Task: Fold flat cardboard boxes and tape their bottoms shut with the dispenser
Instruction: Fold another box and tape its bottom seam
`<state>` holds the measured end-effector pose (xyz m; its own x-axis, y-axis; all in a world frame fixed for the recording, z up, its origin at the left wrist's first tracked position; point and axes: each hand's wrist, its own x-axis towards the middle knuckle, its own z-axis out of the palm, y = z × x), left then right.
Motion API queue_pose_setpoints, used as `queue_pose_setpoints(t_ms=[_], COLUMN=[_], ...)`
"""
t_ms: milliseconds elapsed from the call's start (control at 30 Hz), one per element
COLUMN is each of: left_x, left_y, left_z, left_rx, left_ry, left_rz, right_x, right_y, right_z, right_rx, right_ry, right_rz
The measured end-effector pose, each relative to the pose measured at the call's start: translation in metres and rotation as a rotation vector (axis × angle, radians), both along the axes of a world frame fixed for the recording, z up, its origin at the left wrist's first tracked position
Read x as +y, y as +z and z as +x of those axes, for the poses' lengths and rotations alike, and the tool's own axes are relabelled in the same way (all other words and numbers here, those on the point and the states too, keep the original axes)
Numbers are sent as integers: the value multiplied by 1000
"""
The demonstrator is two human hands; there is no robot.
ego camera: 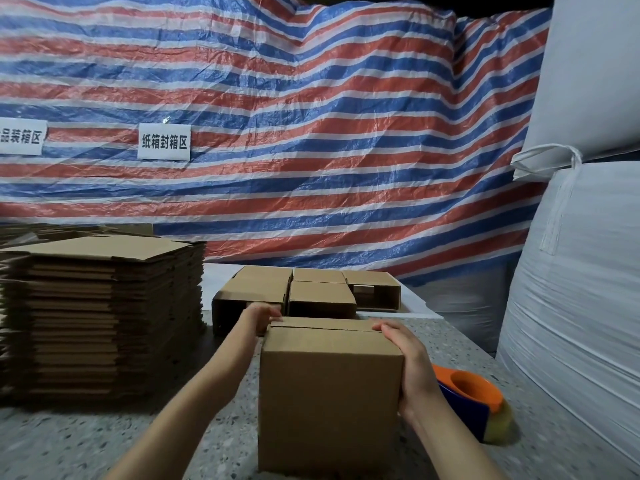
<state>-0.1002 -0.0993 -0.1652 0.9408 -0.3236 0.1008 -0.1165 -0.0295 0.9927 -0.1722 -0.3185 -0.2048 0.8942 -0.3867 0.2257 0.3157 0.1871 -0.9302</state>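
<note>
While the folded cardboard box (330, 386) stands at six o'clock on the desk (214, 441), the left hand (261, 318) curls fingers over its far top corner and the right hand (410, 365) clasps its right edge. Empty corrugated board looks light, stiff (crushable at flaps); corners suit gripping. The tape dispenser (474, 401) lies at four o'clock.

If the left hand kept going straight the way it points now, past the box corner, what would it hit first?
Most likely the folded box lying just behind. The left hand points away from the person at the far left corner of the held box, and that box seems nearest in line, though depth is unclear.
</note>
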Motion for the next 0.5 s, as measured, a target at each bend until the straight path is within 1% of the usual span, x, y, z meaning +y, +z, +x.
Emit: queue_pose_setpoints(t_ms=[67, 133, 200, 233, 267, 300, 333, 400, 500], left_x=[0, -2, -11, -17, -22, -26, -29, -31, -30], left_y=[0, 4, 8, 9, 11, 12, 10, 5, 4], left_z=[-3, -15, -23, -26, -28, -30, -30, -31, -27], left_rx=[-366, -642, -869, -942, -970, -990, -1026, -1098, -1115], left_ry=[42, 24, -23, -41, -59, -69, -62, -23, -10], left_rz=[160, 337, 651, 797, 910, 983, 1018, 1016, 989], right_x=[1, 2, 2, 2, 2, 2, 2, 1, -8], right_y=[1, 1, 1, 1, 1, 1, 0, 0, 1], right_z=[-1, -1, -1, -1, -1, -1, 0, 1, 3], right_rx=[6, 7, 9, 11, 14, 17, 21, 34, 79], right_ry=[-10, -16, -24, -23, -21, -23, -30, -34, 5], right_rz=[-4, -12, -25, -33, -40, -48, -57, -69, -106])
